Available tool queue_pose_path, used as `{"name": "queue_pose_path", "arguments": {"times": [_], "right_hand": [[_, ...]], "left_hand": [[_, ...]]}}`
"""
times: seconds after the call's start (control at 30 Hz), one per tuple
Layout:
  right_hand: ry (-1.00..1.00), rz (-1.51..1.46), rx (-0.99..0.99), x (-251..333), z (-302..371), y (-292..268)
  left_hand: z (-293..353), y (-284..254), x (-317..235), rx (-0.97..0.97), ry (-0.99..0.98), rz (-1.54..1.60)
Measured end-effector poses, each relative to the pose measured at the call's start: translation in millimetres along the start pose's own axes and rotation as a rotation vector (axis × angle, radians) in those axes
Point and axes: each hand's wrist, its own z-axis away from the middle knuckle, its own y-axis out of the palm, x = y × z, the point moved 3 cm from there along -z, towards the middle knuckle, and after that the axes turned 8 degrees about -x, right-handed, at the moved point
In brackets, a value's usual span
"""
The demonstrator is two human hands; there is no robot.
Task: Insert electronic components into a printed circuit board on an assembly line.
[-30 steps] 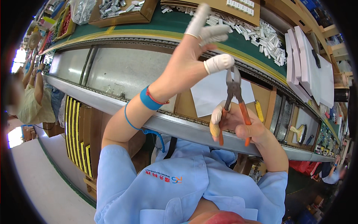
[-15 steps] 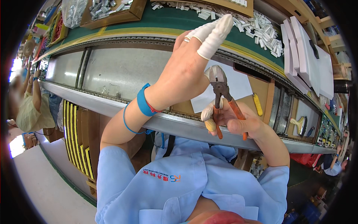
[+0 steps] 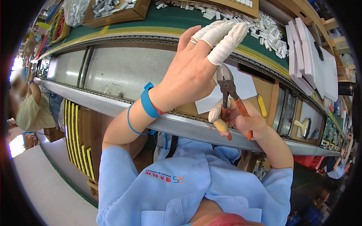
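Observation:
My right hand (image 3: pixel 252 122) is closed round the orange handles of diagonal cutters (image 3: pixel 227 86), whose jaws point up and away from me. White and yellowish finger cots cover some of its fingertips. My left hand (image 3: pixel 190 73) is stretched out to the left of the cutters, with white finger cots on several fingers. Those fingers extend toward the far right, and the thumb is mostly hidden beside the cutter jaws. No object shows in the left hand. A blue wrist strap (image 3: pixel 148 101) with a cord sits on the left wrist.
Small white parts (image 3: pixel 267 35) lie heaped on the green bench at the back, by a cardboard box (image 3: pixel 118 19) of metal parts. Below my hands are a white sheet (image 3: pixel 245 84) and a yellow-handled tool (image 3: pixel 261 105). White boards (image 3: pixel 320 60) stand at right; a metal rail (image 3: pixel 173 126) runs nearest me.
My left hand has shifted slightly right, its fingers lower and more of them showing. The cutters in my right hand have moved a little right, and their handles look closer together.

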Motion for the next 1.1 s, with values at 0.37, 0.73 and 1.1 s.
{"name": "queue_pose_path", "arguments": {"times": [0.37, 0.73, 1.1], "right_hand": [[0.068, -0.015, 0.034, 7, 5, -2], [-0.169, 0.042, -0.112, 18, 7, -15], [-0.277, 0.148, -0.28, 30, 11, -34]], "left_hand": [[1, -2, -1, 0.002, 0.029, -0.018], [-5, -9, 2, -0.056, -0.063, -0.291], [-4, -12, -4, -0.003, 0.047, -0.543]]}}
